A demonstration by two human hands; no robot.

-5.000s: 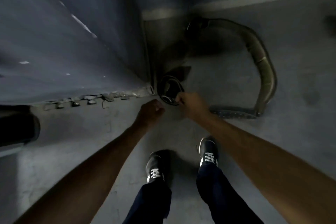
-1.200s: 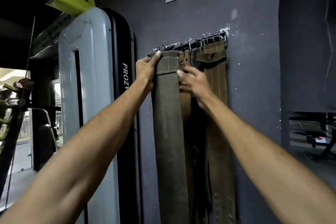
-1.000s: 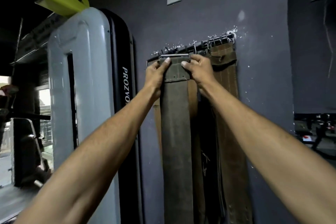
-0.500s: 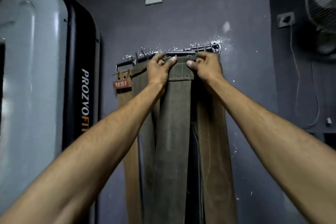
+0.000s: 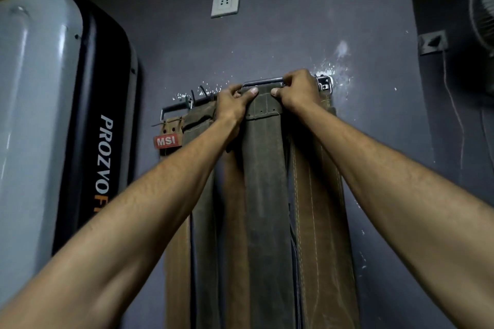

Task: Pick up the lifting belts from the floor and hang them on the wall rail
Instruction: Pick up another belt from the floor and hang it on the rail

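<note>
A dark olive lifting belt (image 5: pixel 264 181) hangs straight down the wall with its metal buckle at the wall rail (image 5: pixel 324 85). My left hand (image 5: pixel 232 104) grips the belt's top left corner, thumb on the front. My right hand (image 5: pixel 296 91) grips the top right corner and the buckle bar. Several other brown belts hang on the same rail: one with a red MSI tag (image 5: pixel 171 141) at the left, a tan stitched belt (image 5: pixel 320 222) at the right. The rail's hooks behind my hands are hidden.
A grey and black PROZVO machine housing (image 5: pixel 66 128) stands close on the left. A white wall socket (image 5: pixel 225 1) sits above the rail. At the right edge are a wall fan (image 5: pixel 483 8) and a thin cable (image 5: pixel 454 104) running down the wall.
Since five seconds ago I lifted the belt off the floor up to the rail. In the last second my hands shifted the buckle rightward along the rail and slightly higher.
</note>
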